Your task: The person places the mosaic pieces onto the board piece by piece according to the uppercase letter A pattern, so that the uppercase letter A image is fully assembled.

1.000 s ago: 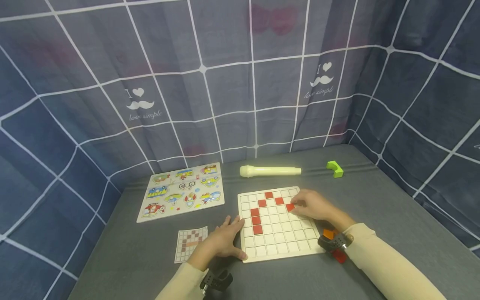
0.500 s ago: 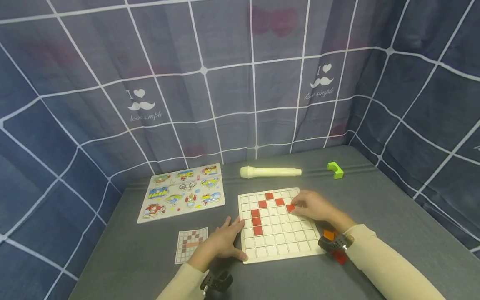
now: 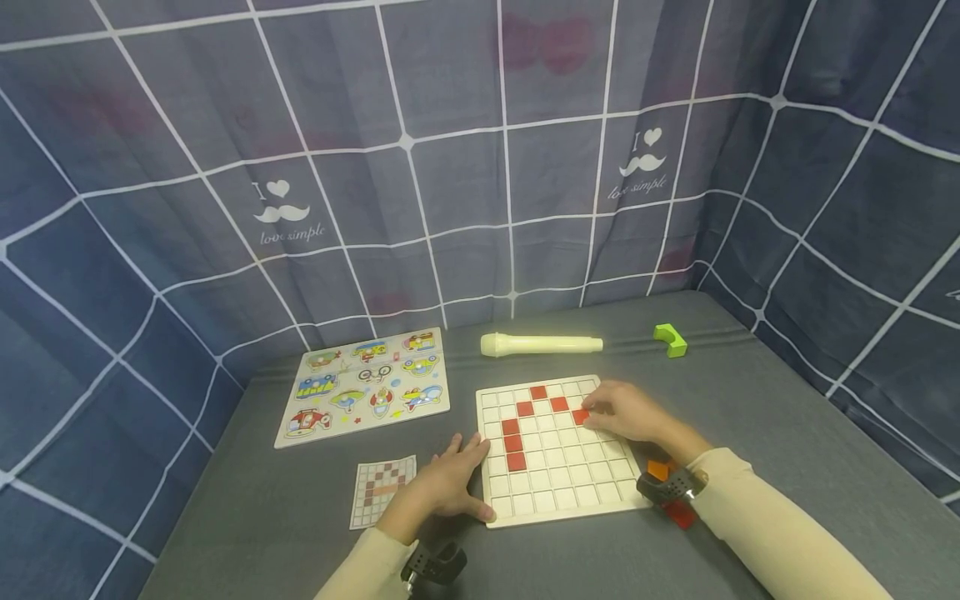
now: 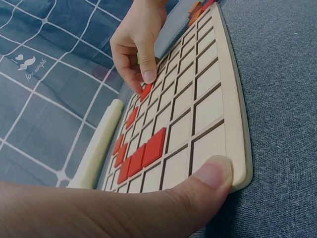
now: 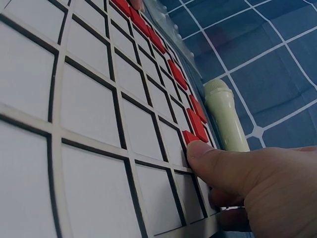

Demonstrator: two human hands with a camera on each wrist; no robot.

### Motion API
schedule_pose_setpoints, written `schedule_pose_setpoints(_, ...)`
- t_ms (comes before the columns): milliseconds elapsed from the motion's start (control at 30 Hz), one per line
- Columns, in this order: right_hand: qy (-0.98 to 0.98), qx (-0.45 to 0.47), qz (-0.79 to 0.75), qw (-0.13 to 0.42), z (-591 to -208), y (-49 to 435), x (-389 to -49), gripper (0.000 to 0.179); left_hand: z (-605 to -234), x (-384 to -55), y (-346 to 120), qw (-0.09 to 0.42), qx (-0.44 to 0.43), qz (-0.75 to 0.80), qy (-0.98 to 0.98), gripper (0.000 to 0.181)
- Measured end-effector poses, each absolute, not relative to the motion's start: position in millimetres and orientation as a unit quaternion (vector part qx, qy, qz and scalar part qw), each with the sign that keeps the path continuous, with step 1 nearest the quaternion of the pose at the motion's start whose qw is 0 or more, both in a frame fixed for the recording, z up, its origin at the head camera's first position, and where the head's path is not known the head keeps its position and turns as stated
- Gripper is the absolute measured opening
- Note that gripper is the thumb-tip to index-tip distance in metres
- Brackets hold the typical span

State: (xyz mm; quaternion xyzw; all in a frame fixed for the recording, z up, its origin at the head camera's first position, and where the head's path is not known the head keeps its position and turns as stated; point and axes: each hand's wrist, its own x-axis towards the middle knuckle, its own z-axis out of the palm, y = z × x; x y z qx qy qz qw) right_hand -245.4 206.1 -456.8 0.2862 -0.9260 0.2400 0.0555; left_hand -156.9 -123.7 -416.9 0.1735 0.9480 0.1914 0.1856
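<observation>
A pale wooden grid board (image 3: 566,492) lies flat, with several red square tiles (image 3: 511,426) set in its cells in a bent, arch-like line. My left hand (image 3: 450,479) spreads along the board's left edge, its thumb (image 4: 215,173) pressing the near-left corner and the other fingers straight. Near the board's far right side, my right hand (image 3: 626,410) pinches one red tile (image 4: 145,91) between thumb and fingers, over a grid cell. The right wrist view has the thumb (image 5: 200,151) at that tile's edge. A small pattern card (image 3: 363,500) lies left of the board, partly behind my left arm.
Orange tiles (image 3: 657,469) and red tiles (image 3: 680,514) lie right of the board, partly under my right wrist. Behind stand a pale toy microphone (image 3: 540,344) and a green arch block (image 3: 671,340). A vehicle puzzle board (image 3: 360,387) lies back left. Checked curtains (image 3: 465,183) enclose the table.
</observation>
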Motion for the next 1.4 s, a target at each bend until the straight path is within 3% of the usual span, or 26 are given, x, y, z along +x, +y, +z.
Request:
schedule_pose_setpoints(533, -0.925, 0.282, 0.248, 0.054, -458.5, 213.5, -242.3, 0.028, -414.6, -157.8, -117.9, 0.192, 0.181, 0.183, 0.947, 0.103)
schedule_pose_setpoints(733, -0.924, 0.273, 0.251, 0.089, -458.1, 230.4, -239.4, 0.027, -417.0, -157.2, -117.1, 0.202, 0.181, 0.187, 0.944, 0.103)
schedule_pose_setpoints(1200, -0.926, 0.231, 0.273, 0.123, -417.8, 287.3, -158.9, 0.022, -413.3, -157.2, -116.3, 0.2, 0.177, 0.181, 0.947, 0.103)
schedule_pose_setpoints(1400, -0.9, 0.312, 0.3, 0.06, -430.9, 290.0, -133.8, 0.027, -412.2, -156.6, -120.1, 0.191, 0.166, 0.195, 0.947, 0.103)
